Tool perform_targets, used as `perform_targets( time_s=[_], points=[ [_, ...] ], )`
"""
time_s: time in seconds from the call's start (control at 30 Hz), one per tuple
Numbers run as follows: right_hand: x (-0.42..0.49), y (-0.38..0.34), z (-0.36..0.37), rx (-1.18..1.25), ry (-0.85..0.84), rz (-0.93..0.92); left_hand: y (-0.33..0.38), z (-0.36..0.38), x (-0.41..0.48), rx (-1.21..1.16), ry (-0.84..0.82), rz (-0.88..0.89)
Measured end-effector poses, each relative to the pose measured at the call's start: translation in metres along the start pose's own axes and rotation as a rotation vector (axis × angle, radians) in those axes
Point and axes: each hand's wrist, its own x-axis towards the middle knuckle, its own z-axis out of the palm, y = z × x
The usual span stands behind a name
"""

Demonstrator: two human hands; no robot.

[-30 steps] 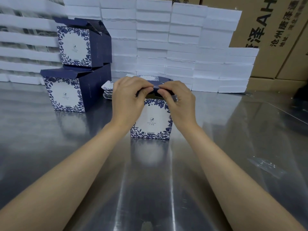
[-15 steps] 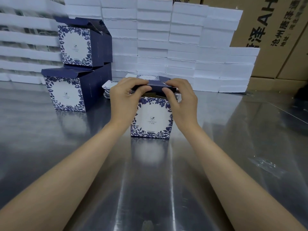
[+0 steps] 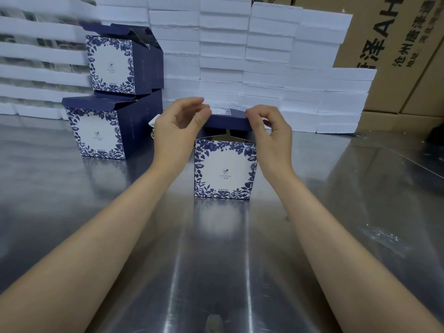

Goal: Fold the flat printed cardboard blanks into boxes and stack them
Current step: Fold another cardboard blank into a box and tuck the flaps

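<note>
On the table (image 3: pixel 240 260), right of the two stacked boxes (image 3: pixel 101 131), the box (image 3: pixel 224 171) stands at centre. Its lid (image 3: pixel 228 121), pressed low a moment ago, now rides raised, with the side flaps showing beneath, so it is not tucked yet. My left grip (image 3: pixel 177 131) and right grip (image 3: pixel 271 138) pinch its ends.

Navy box (image 3: pixel 225 169) with a white face framed in blue leaves — white foam slabs (image 3: pixel 264 58), silver table (image 3: pixel 216 260).
</note>
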Motion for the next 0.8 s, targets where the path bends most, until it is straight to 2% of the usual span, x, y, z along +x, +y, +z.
perform_targets(
  time_s=[0.3,0.53,0.63,0.73,0.8],
  points=[
    [-0.004,0.020,-0.004,0.021,-0.029,0.057,-0.012,-0.003,-0.003,0.044,-0.089,-0.067],
    [-0.008,0.032,-0.006,-0.004,-0.085,0.150,-0.029,-0.004,-0.007,0.184,-0.199,-0.012],
    [-0.008,0.033,-0.003,0.050,-0.112,0.242,-0.035,-0.002,-0.009,0.139,-0.209,-0.163],
    [-0.006,0.027,0.004,0.136,-0.174,0.385,-0.031,0.004,-0.009,-0.079,-0.223,-0.418],
    [-0.005,0.023,0.004,0.209,-0.173,0.431,-0.026,0.004,-0.008,-0.144,-0.245,-0.455]
  ],
)
